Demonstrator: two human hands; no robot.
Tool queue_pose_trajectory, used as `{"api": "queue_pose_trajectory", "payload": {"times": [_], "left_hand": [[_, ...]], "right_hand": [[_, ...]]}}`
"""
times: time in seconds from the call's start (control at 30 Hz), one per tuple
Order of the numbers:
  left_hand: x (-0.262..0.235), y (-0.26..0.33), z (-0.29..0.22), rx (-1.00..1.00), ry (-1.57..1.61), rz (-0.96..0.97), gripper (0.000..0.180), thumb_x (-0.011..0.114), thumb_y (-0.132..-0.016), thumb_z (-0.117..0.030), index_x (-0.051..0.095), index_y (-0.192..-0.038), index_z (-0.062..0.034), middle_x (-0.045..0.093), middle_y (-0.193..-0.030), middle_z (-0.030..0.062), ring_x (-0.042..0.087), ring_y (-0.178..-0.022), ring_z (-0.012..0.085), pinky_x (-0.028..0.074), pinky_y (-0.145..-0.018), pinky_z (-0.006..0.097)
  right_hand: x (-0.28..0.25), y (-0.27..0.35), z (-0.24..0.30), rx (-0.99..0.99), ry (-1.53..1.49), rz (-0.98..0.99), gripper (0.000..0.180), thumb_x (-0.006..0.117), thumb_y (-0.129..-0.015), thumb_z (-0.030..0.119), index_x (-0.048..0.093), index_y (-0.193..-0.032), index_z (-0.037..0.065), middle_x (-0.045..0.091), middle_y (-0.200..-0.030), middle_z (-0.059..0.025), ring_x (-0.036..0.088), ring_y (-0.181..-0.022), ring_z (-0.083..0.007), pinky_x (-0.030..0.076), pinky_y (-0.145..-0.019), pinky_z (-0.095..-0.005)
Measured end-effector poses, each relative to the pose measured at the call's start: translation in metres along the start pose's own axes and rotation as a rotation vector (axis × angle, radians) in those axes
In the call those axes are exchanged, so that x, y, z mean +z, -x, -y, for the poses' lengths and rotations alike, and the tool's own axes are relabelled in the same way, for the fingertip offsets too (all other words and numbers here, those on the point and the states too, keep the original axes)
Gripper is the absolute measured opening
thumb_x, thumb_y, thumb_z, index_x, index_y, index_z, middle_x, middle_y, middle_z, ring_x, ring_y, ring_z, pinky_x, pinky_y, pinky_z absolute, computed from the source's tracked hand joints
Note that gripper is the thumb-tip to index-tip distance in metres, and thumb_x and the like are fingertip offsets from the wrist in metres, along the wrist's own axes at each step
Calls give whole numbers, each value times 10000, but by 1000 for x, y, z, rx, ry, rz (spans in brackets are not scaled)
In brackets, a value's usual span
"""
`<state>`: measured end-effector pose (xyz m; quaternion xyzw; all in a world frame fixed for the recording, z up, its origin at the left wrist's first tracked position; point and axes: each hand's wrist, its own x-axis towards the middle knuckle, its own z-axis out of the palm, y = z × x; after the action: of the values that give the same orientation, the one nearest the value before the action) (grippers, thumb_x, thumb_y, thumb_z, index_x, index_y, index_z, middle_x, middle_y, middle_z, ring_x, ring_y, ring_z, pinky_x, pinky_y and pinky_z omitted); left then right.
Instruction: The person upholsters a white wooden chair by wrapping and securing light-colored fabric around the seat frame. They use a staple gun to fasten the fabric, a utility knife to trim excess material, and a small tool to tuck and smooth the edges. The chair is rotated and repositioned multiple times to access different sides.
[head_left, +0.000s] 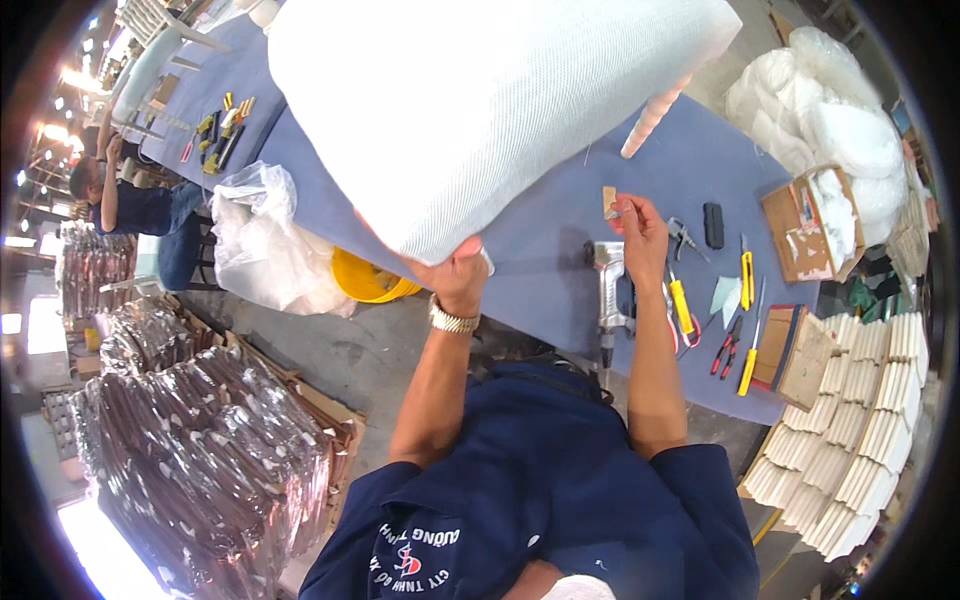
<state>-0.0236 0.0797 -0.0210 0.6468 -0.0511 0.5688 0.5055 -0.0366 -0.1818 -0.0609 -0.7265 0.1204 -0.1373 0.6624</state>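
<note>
Against the left hand, ribbed, round-cornered seat

A large white furniture piece, finely ribbed, slants across the top centre; a small tan piece sits right of centre.

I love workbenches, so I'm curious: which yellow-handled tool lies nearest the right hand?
The yellow-handled tool closest beside the right hand and forearm; the yellow knife and the long yellow-handled screwdriver lie farther to the right.
</note>
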Motion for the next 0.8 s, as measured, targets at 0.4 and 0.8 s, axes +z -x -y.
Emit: {"api": "queue_pose_trajectory", "payload": {"times": [0.4,0.8], "left_hand": [[-77,-46,35,-1227,771,368,655,469,-1057,-512,472,-1475,-7,567,-1418,182,623,-1168,325,509,-1010,431],[23,-121,30,-1423,1182,1595,803,523,-992,-606,514,-1338,119,657,-1070,303,667,-791,339,591,-738,420]], "right_hand": [[25,138,-59,366,-252,-20,280,565,-1087,242,697,-1150,4,720,-969,-49,662,-752,-91,533,-683,-226],[98,92,108,-71,-402,-266,396,490,-1121,338,663,-1201,-9,715,-1038,-107,680,-826,-144,553,-769,-292]]}}
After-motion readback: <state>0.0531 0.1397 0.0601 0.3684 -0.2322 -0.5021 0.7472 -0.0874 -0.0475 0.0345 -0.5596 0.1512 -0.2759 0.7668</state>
